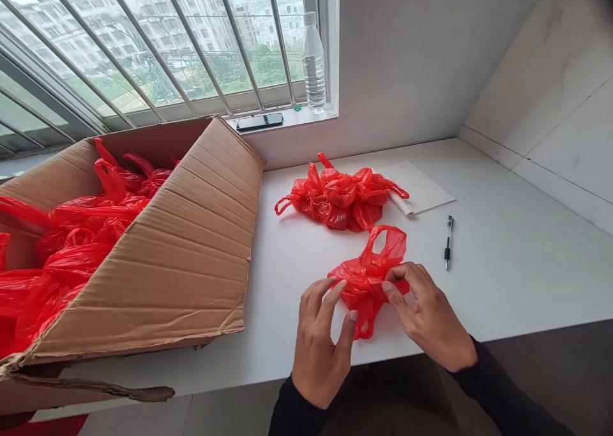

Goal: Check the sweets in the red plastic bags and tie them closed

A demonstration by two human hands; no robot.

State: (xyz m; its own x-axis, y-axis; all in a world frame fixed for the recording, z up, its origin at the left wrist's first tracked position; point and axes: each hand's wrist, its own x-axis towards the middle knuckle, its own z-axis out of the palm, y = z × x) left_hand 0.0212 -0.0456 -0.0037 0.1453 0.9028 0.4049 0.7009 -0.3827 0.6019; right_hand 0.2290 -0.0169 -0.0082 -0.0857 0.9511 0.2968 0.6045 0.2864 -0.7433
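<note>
A crumpled red plastic bag [368,271] lies on the white counter near its front edge, one handle loop standing up. My left hand [320,340] pinches the bag's left side with its fingertips. My right hand [426,315] grips the right side, fingers curled into the plastic. Just behind lies a pile of folded red bags [341,196]. A big cardboard box [182,257] at the left holds many more red bags [71,232].
A white notepad [421,187] and a pen [448,241] lie right of the pile. On the window sill stand a water bottle [313,62] and a dark phone [259,121]. The counter [517,263] meets a tiled wall at the right.
</note>
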